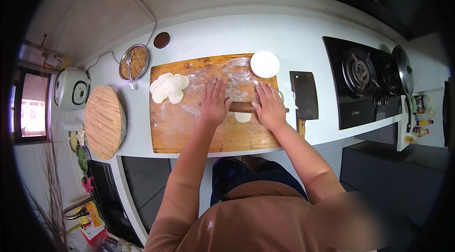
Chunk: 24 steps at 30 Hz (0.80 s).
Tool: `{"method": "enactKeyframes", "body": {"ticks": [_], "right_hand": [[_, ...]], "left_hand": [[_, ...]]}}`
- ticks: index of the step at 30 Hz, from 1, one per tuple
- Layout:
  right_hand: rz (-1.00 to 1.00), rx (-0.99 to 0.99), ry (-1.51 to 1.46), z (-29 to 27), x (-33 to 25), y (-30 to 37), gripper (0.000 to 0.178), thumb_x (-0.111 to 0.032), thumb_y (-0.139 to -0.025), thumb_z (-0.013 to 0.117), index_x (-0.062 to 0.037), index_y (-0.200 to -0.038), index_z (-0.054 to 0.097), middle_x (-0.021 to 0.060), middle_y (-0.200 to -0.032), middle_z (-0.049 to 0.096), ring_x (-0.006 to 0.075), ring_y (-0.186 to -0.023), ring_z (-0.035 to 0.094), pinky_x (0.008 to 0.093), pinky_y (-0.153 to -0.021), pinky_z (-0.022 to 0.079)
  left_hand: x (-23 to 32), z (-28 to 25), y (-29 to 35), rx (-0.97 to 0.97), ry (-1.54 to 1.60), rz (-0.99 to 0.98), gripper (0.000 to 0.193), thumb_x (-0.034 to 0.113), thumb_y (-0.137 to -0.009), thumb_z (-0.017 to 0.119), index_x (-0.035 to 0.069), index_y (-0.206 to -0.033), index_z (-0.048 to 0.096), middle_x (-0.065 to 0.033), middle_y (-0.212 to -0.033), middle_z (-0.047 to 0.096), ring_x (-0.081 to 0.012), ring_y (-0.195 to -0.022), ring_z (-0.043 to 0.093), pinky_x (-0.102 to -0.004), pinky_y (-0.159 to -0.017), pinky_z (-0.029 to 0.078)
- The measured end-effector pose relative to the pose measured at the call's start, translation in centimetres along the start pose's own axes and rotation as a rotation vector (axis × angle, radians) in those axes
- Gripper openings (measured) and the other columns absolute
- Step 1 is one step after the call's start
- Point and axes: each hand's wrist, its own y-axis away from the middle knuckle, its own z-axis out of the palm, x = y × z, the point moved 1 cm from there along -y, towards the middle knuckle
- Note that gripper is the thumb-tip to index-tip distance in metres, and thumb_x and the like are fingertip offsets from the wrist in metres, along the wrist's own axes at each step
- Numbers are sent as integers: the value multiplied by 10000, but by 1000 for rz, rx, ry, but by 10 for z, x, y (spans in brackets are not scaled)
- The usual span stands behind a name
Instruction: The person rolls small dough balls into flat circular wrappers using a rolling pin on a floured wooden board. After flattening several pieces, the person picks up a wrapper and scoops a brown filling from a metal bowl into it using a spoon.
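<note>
A wooden rolling pin [242, 107] lies crosswise on a floured wooden board [199, 133]. My left hand [215, 104] rests palm-down over its left end, fingers stretched out. Over the pin's right part lies my right hand [269, 107], also flat with extended fingers; the pin's thin handle shows past it. Under the pin, between my hands, a small pale dough round [242, 117] shows its near edge, and the rest is hidden. Several flat dough wrappers [169, 87] overlap in a pile at the board's left. A white round container [265, 64] stands at the board's far right corner.
Right of the board lies a cleaver [304, 95], then a black gas stove [365, 86] with a pan lid [403, 70]. To the left are a filling bowl [134, 64] with a spoon, a round slatted wooden lid [103, 121] and a rice cooker [72, 88]. A brown disc [161, 40] lies behind.
</note>
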Motion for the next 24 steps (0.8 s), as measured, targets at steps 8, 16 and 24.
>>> {"method": "enactKeyframes", "body": {"ticks": [8, 16, 24], "right_hand": [[-155, -223, -8, -19, -30, 71, 771, -390, -895, 667, -55, -1523, 373, 151, -1551, 418, 355, -1427, 393, 490, -1172, 317], [-30, -112, 12, 5, -4, -4, 750, -413, -947, 616, -32, -1534, 345, 149, -1586, 371, 347, -1469, 334, 469, -1203, 277], [-57, -293, -64, -17, -32, 101, 826, -417, -926, 645, -1, -1546, 293, 183, -1611, 313, 365, -1487, 306, 476, -1218, 247]], "left_hand": [[3, -16, 72, -117, 81, 59, 737, 371, -941, 628, 83, -1555, 337, -146, -1628, 301, -342, -1500, 288, -532, -1207, 240], [2, -20, 13, -56, 26, -70, 668, 365, -989, 568, 86, -1552, 339, -130, -1633, 297, -314, -1502, 292, -537, -1214, 220], [8, -35, 74, -198, 32, 209, 730, 401, -921, 636, 108, -1538, 376, -129, -1624, 311, -347, -1492, 300, -555, -1193, 257]]}}
